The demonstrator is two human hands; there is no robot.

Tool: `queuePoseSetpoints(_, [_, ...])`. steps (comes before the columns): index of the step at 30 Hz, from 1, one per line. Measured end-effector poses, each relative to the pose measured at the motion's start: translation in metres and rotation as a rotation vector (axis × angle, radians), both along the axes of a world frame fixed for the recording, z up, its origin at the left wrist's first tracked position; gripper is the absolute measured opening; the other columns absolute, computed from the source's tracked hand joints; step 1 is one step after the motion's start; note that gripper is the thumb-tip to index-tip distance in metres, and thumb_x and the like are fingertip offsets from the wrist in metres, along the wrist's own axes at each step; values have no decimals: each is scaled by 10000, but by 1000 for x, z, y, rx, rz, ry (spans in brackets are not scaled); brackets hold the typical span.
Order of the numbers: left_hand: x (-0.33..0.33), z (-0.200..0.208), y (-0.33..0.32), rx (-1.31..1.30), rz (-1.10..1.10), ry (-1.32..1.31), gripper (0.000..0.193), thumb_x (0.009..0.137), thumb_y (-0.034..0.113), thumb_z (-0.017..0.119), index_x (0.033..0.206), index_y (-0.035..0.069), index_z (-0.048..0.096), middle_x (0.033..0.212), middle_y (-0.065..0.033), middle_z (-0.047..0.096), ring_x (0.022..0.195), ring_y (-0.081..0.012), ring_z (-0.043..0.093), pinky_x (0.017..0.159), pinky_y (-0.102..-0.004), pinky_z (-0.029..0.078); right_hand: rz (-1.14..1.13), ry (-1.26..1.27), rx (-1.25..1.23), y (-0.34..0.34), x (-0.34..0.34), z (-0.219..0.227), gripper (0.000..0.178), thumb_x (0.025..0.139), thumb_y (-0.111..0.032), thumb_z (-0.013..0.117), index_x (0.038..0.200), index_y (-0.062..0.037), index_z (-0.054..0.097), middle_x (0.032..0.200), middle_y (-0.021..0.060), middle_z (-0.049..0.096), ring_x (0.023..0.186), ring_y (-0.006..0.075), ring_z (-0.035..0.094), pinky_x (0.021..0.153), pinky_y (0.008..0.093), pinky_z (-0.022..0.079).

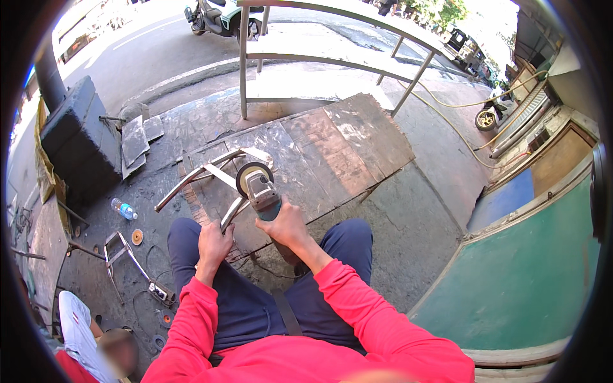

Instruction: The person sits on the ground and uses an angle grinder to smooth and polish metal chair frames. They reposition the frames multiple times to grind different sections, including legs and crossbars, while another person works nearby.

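Note:
My right hand point(288, 226) is wrapped round the body of an angle grinder point(264, 195). Its round disc point(243, 184) faces away from me and lies against or just over a bent metal tube frame point(199, 172); I cannot tell whether they touch. My left hand point(216, 246) grips the near end of one leg of that frame, by my left knee. The frame rests on a low wooden board platform point(303, 167) in front of me, its far bar at the platform's left part.
A similar metal frame point(121, 250), a plastic bottle point(124, 209) and several worn discs point(137, 237) lie on the floor at left. Another person point(76, 325) sits at lower left. A metal rack point(332, 59) stands beyond the platform; a green panel point(511, 268) is at right.

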State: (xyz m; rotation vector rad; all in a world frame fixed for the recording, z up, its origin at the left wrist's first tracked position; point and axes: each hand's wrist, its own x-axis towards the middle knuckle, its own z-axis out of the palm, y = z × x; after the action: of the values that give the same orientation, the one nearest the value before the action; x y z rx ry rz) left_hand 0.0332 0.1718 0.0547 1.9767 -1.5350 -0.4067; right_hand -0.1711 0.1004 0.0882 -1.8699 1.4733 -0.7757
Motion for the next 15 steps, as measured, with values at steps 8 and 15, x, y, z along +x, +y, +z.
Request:
queuePoseSetpoints(8, [0,-10,-2,34,26,-68,433,888,334,717,811,-90,670,782,-319,660,797,-491,670,721,-538,531,10,-73,31,-1,-11,-6,663,666,-316,881,1115,85,605,947,308,720,945,436,724,805,461,593])
queuePoseSetpoints(15, [1,-7,2,21,40,-49,399,878,306,737,851,-89,696,780,-309,656,793,-478,669,723,-508,528,-112,-70,19,-14,-15,1,520,675,-330,887,1026,14,718,918,203,760,875,323,758,795,407,586])
